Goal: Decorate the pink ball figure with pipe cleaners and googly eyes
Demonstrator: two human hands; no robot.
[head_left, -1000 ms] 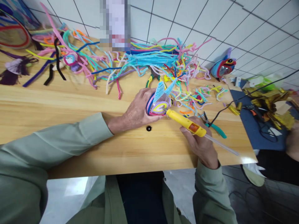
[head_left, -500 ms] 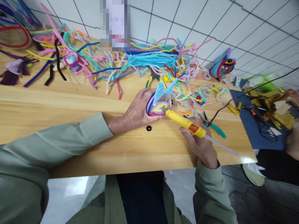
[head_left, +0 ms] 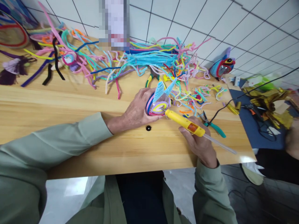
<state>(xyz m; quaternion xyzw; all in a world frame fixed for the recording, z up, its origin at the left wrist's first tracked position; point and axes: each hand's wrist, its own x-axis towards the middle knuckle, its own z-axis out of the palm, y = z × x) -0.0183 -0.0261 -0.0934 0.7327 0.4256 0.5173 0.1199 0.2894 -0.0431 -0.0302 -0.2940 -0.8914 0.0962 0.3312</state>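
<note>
My left hand point(head_left: 137, 109) is wrapped round a small pipe-cleaner craft figure point(head_left: 157, 101) with a clear body, two light-blue upright pieces, and purple, yellow and white loops on its near side. In my right hand point(head_left: 201, 143) is a yellow hot glue gun point(head_left: 184, 123), a clear glue stick point(head_left: 221, 146) poking out of its back end. The gun's nozzle meets the white middle of the loops; whether it touches is hard to tell. Just below my left hand lies a small black disc with a white centre point(head_left: 148, 128) on the wooden table point(head_left: 112, 158).
Pipe cleaners point(head_left: 151, 59) in many colours pile along the tiled wall. Yellow-handled pliers point(head_left: 151, 77) lie among them, teal pliers point(head_left: 216, 129) by my right hand. A finished-looking fish figure point(head_left: 223, 67) stands back right. A black cord point(head_left: 252, 90) crosses the right side, near another person's arm point(head_left: 293, 140).
Both hands, the figure and the glue gun hold practically the same pose. The whole view has shifted very slightly.
</note>
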